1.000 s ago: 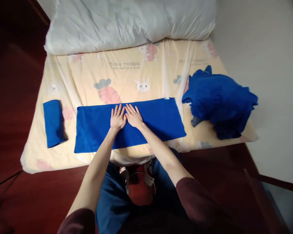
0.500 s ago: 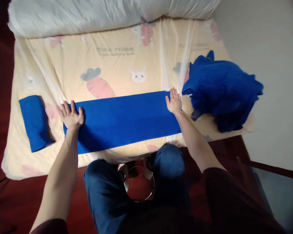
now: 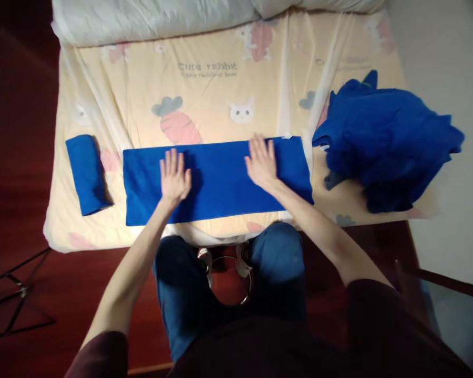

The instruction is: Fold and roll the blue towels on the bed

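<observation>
A blue cloth (image 3: 220,181), folded into a long flat strip, lies across the front of the bed. A small white tag shows at its far edge, toward the right. Over the left part of the strip is my left hand (image 3: 175,178), fingers stretched out and palm down. My right hand (image 3: 261,160) rests palm down on the right half, fingers extended toward the far edge. Neither hand grips anything. Left of the strip lies a rolled or folded blue cloth (image 3: 87,176). To the right sits a crumpled heap of blue cloth (image 3: 394,142).
The bed sheet (image 3: 208,107) is pale yellow with carrot and rabbit prints. A white bulky quilt (image 3: 153,21) lies along the far side. A pale wall (image 3: 437,58) stands at right. Thin black metal legs (image 3: 21,291) stand on the dark red floor at left.
Both hands have moved inward from the strip's two ends, the left hand rightward and the right hand leftward. The camera view has shifted slightly. The cloths stay in place on the bed.
</observation>
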### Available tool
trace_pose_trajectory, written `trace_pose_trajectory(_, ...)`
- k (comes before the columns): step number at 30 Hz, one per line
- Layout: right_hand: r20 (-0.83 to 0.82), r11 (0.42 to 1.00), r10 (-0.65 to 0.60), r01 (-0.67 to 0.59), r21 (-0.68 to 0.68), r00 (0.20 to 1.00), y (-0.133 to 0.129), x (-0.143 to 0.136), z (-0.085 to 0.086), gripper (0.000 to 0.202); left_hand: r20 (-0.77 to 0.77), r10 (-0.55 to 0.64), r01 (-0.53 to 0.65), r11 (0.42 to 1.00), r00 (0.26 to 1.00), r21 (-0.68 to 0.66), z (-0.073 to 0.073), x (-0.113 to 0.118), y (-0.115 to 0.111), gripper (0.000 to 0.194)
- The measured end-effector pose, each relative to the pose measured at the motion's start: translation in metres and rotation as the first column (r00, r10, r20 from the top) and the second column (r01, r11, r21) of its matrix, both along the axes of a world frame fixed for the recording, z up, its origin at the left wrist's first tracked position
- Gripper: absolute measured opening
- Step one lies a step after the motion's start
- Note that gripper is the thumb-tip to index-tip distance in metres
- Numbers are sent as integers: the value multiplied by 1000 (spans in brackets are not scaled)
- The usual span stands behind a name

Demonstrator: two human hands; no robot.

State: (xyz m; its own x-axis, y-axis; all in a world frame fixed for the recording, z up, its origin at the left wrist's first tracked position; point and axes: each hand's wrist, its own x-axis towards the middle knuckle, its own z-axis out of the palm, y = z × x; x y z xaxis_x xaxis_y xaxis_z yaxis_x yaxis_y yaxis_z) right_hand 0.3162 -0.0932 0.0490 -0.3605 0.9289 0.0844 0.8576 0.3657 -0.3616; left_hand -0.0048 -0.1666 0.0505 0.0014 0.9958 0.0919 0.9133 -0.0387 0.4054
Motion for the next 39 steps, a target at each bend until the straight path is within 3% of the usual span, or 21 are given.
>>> trace_pose_trajectory(2, -58, 992, 82, -87, -87, 995, -32, -55, -3, 74, 27, -90, 91, 996, 996, -18, -6, 50, -9, 68)
trace_pose_trajectory(4, -79, 985, 87, -98, -144, 993, -60, -94, -8, 69, 56, -103, 105, 993, 993, -49, -14, 84, -15, 67)
trace_pose_trajectory(7, -97, 980, 101, -116, -161, 990, -78, -107, -11, 66, 62, -110, 114, 992, 992, -49, -20, 93, -24, 66)
trace_pose_trajectory(11, -58, 981, 119, -126, -148, 991, -65, -53, -7, 66, 58, -34, 35, 999, 998, -32, -14, 47, -43, 66)
trace_pose_trajectory(18, 94, 985, -96, 108, -135, 991, -61, 115, -9, 66, 0, 240, -240, 971, 971, -25, -5, -62, -89, 73)
trace_pose_trajectory(22, 167, 967, -225, 240, -80, 960, -71, 169, -12, 66, -47, 296, -298, 954, 954, -23, -8, -92, -98, 72)
trace_pose_trajectory(27, 179, 965, -243, 257, -55, 953, -76, 178, -13, 66, -58, 333, -336, 940, 941, -54, -6, -96, -98, 71)
trace_pose_trajectory(32, 219, 962, -244, 265, -71, 945, -76, 143, 3, 67, -9, 297, -297, 952, 955, -69, 12, -69, -100, 71)
trace_pose_trajectory(34, 196, 984, -155, 168, -54, 968, -81, 116, 10, 67, 17, 168, -166, 984, 986, -59, 17, -51, -101, 70)
trace_pose_trajectory(37, 135, 987, 131, -118, -105, 982, -97, 91, 13, 66, 24, -58, 60, 995, 998, -84, 16, -40, -111, 67)
trace_pose_trajectory(39, 122, 969, 202, -180, -172, 972, -112, 100, 10, 65, -11, -7, 5, 996, 1000, -94, 12, -50, -126, 66)
